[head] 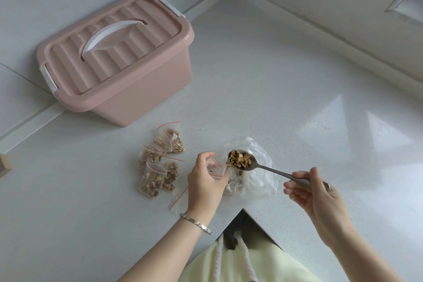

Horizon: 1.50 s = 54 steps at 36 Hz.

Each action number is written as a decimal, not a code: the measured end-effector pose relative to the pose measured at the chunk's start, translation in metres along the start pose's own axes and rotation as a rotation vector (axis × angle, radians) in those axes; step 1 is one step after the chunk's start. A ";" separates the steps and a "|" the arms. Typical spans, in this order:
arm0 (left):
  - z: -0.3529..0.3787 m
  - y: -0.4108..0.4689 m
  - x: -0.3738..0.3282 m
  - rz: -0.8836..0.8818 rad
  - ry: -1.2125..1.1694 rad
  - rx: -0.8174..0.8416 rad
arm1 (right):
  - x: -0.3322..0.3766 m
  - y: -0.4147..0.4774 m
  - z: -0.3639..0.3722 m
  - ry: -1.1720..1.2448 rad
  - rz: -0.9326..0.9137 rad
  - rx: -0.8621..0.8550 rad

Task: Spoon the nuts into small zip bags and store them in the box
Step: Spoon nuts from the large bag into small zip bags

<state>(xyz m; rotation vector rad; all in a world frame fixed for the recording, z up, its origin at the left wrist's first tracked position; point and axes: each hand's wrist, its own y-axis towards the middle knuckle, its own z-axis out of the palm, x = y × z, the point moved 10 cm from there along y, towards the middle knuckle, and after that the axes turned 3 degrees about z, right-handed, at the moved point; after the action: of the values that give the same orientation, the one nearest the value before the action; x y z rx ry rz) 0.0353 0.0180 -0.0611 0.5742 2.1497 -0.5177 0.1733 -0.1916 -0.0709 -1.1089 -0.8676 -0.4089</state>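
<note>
My right hand (pixel 313 192) grips the handle of a metal spoon (pixel 270 169) whose bowl is heaped with nuts (pixel 239 160). The spoon hovers over a large clear plastic bag (pixel 256 178) lying on the white counter. My left hand (pixel 206 178) holds a small zip bag (pixel 215 168) with a red seal line, its mouth right beside the spoon's bowl. Several filled small zip bags (pixel 160 162) lie in a cluster to the left. A pink box (pixel 119 57) with its lid closed stands at the back left.
An empty zip bag (pixel 179 197) lies flat by my left wrist. The counter (pixel 297 98) forms an inner corner against white walls. Its front edge makes a notch near my body. A small wooden block (pixel 4 162) sits at the far left edge.
</note>
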 end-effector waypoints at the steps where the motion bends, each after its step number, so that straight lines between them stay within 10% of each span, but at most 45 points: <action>1: 0.001 0.000 -0.001 0.001 0.004 0.002 | 0.005 -0.002 0.003 -0.001 -0.024 0.004; 32: 0.000 0.003 -0.017 0.025 -0.007 0.004 | 0.078 -0.072 0.058 -0.592 -0.811 0.020; 41: -0.032 -0.001 -0.010 0.066 0.093 -0.187 | 0.049 -0.033 0.026 -0.611 -0.474 -0.114; 54: 0.014 0.007 0.019 -0.073 0.199 0.158 | 0.003 0.005 0.036 -0.712 -0.444 -0.067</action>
<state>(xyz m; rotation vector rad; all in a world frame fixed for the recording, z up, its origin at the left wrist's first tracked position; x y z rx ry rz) 0.0375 0.0207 -0.0858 0.6592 2.3384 -0.7009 0.1644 -0.1568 -0.0655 -1.1332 -1.7557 -0.4099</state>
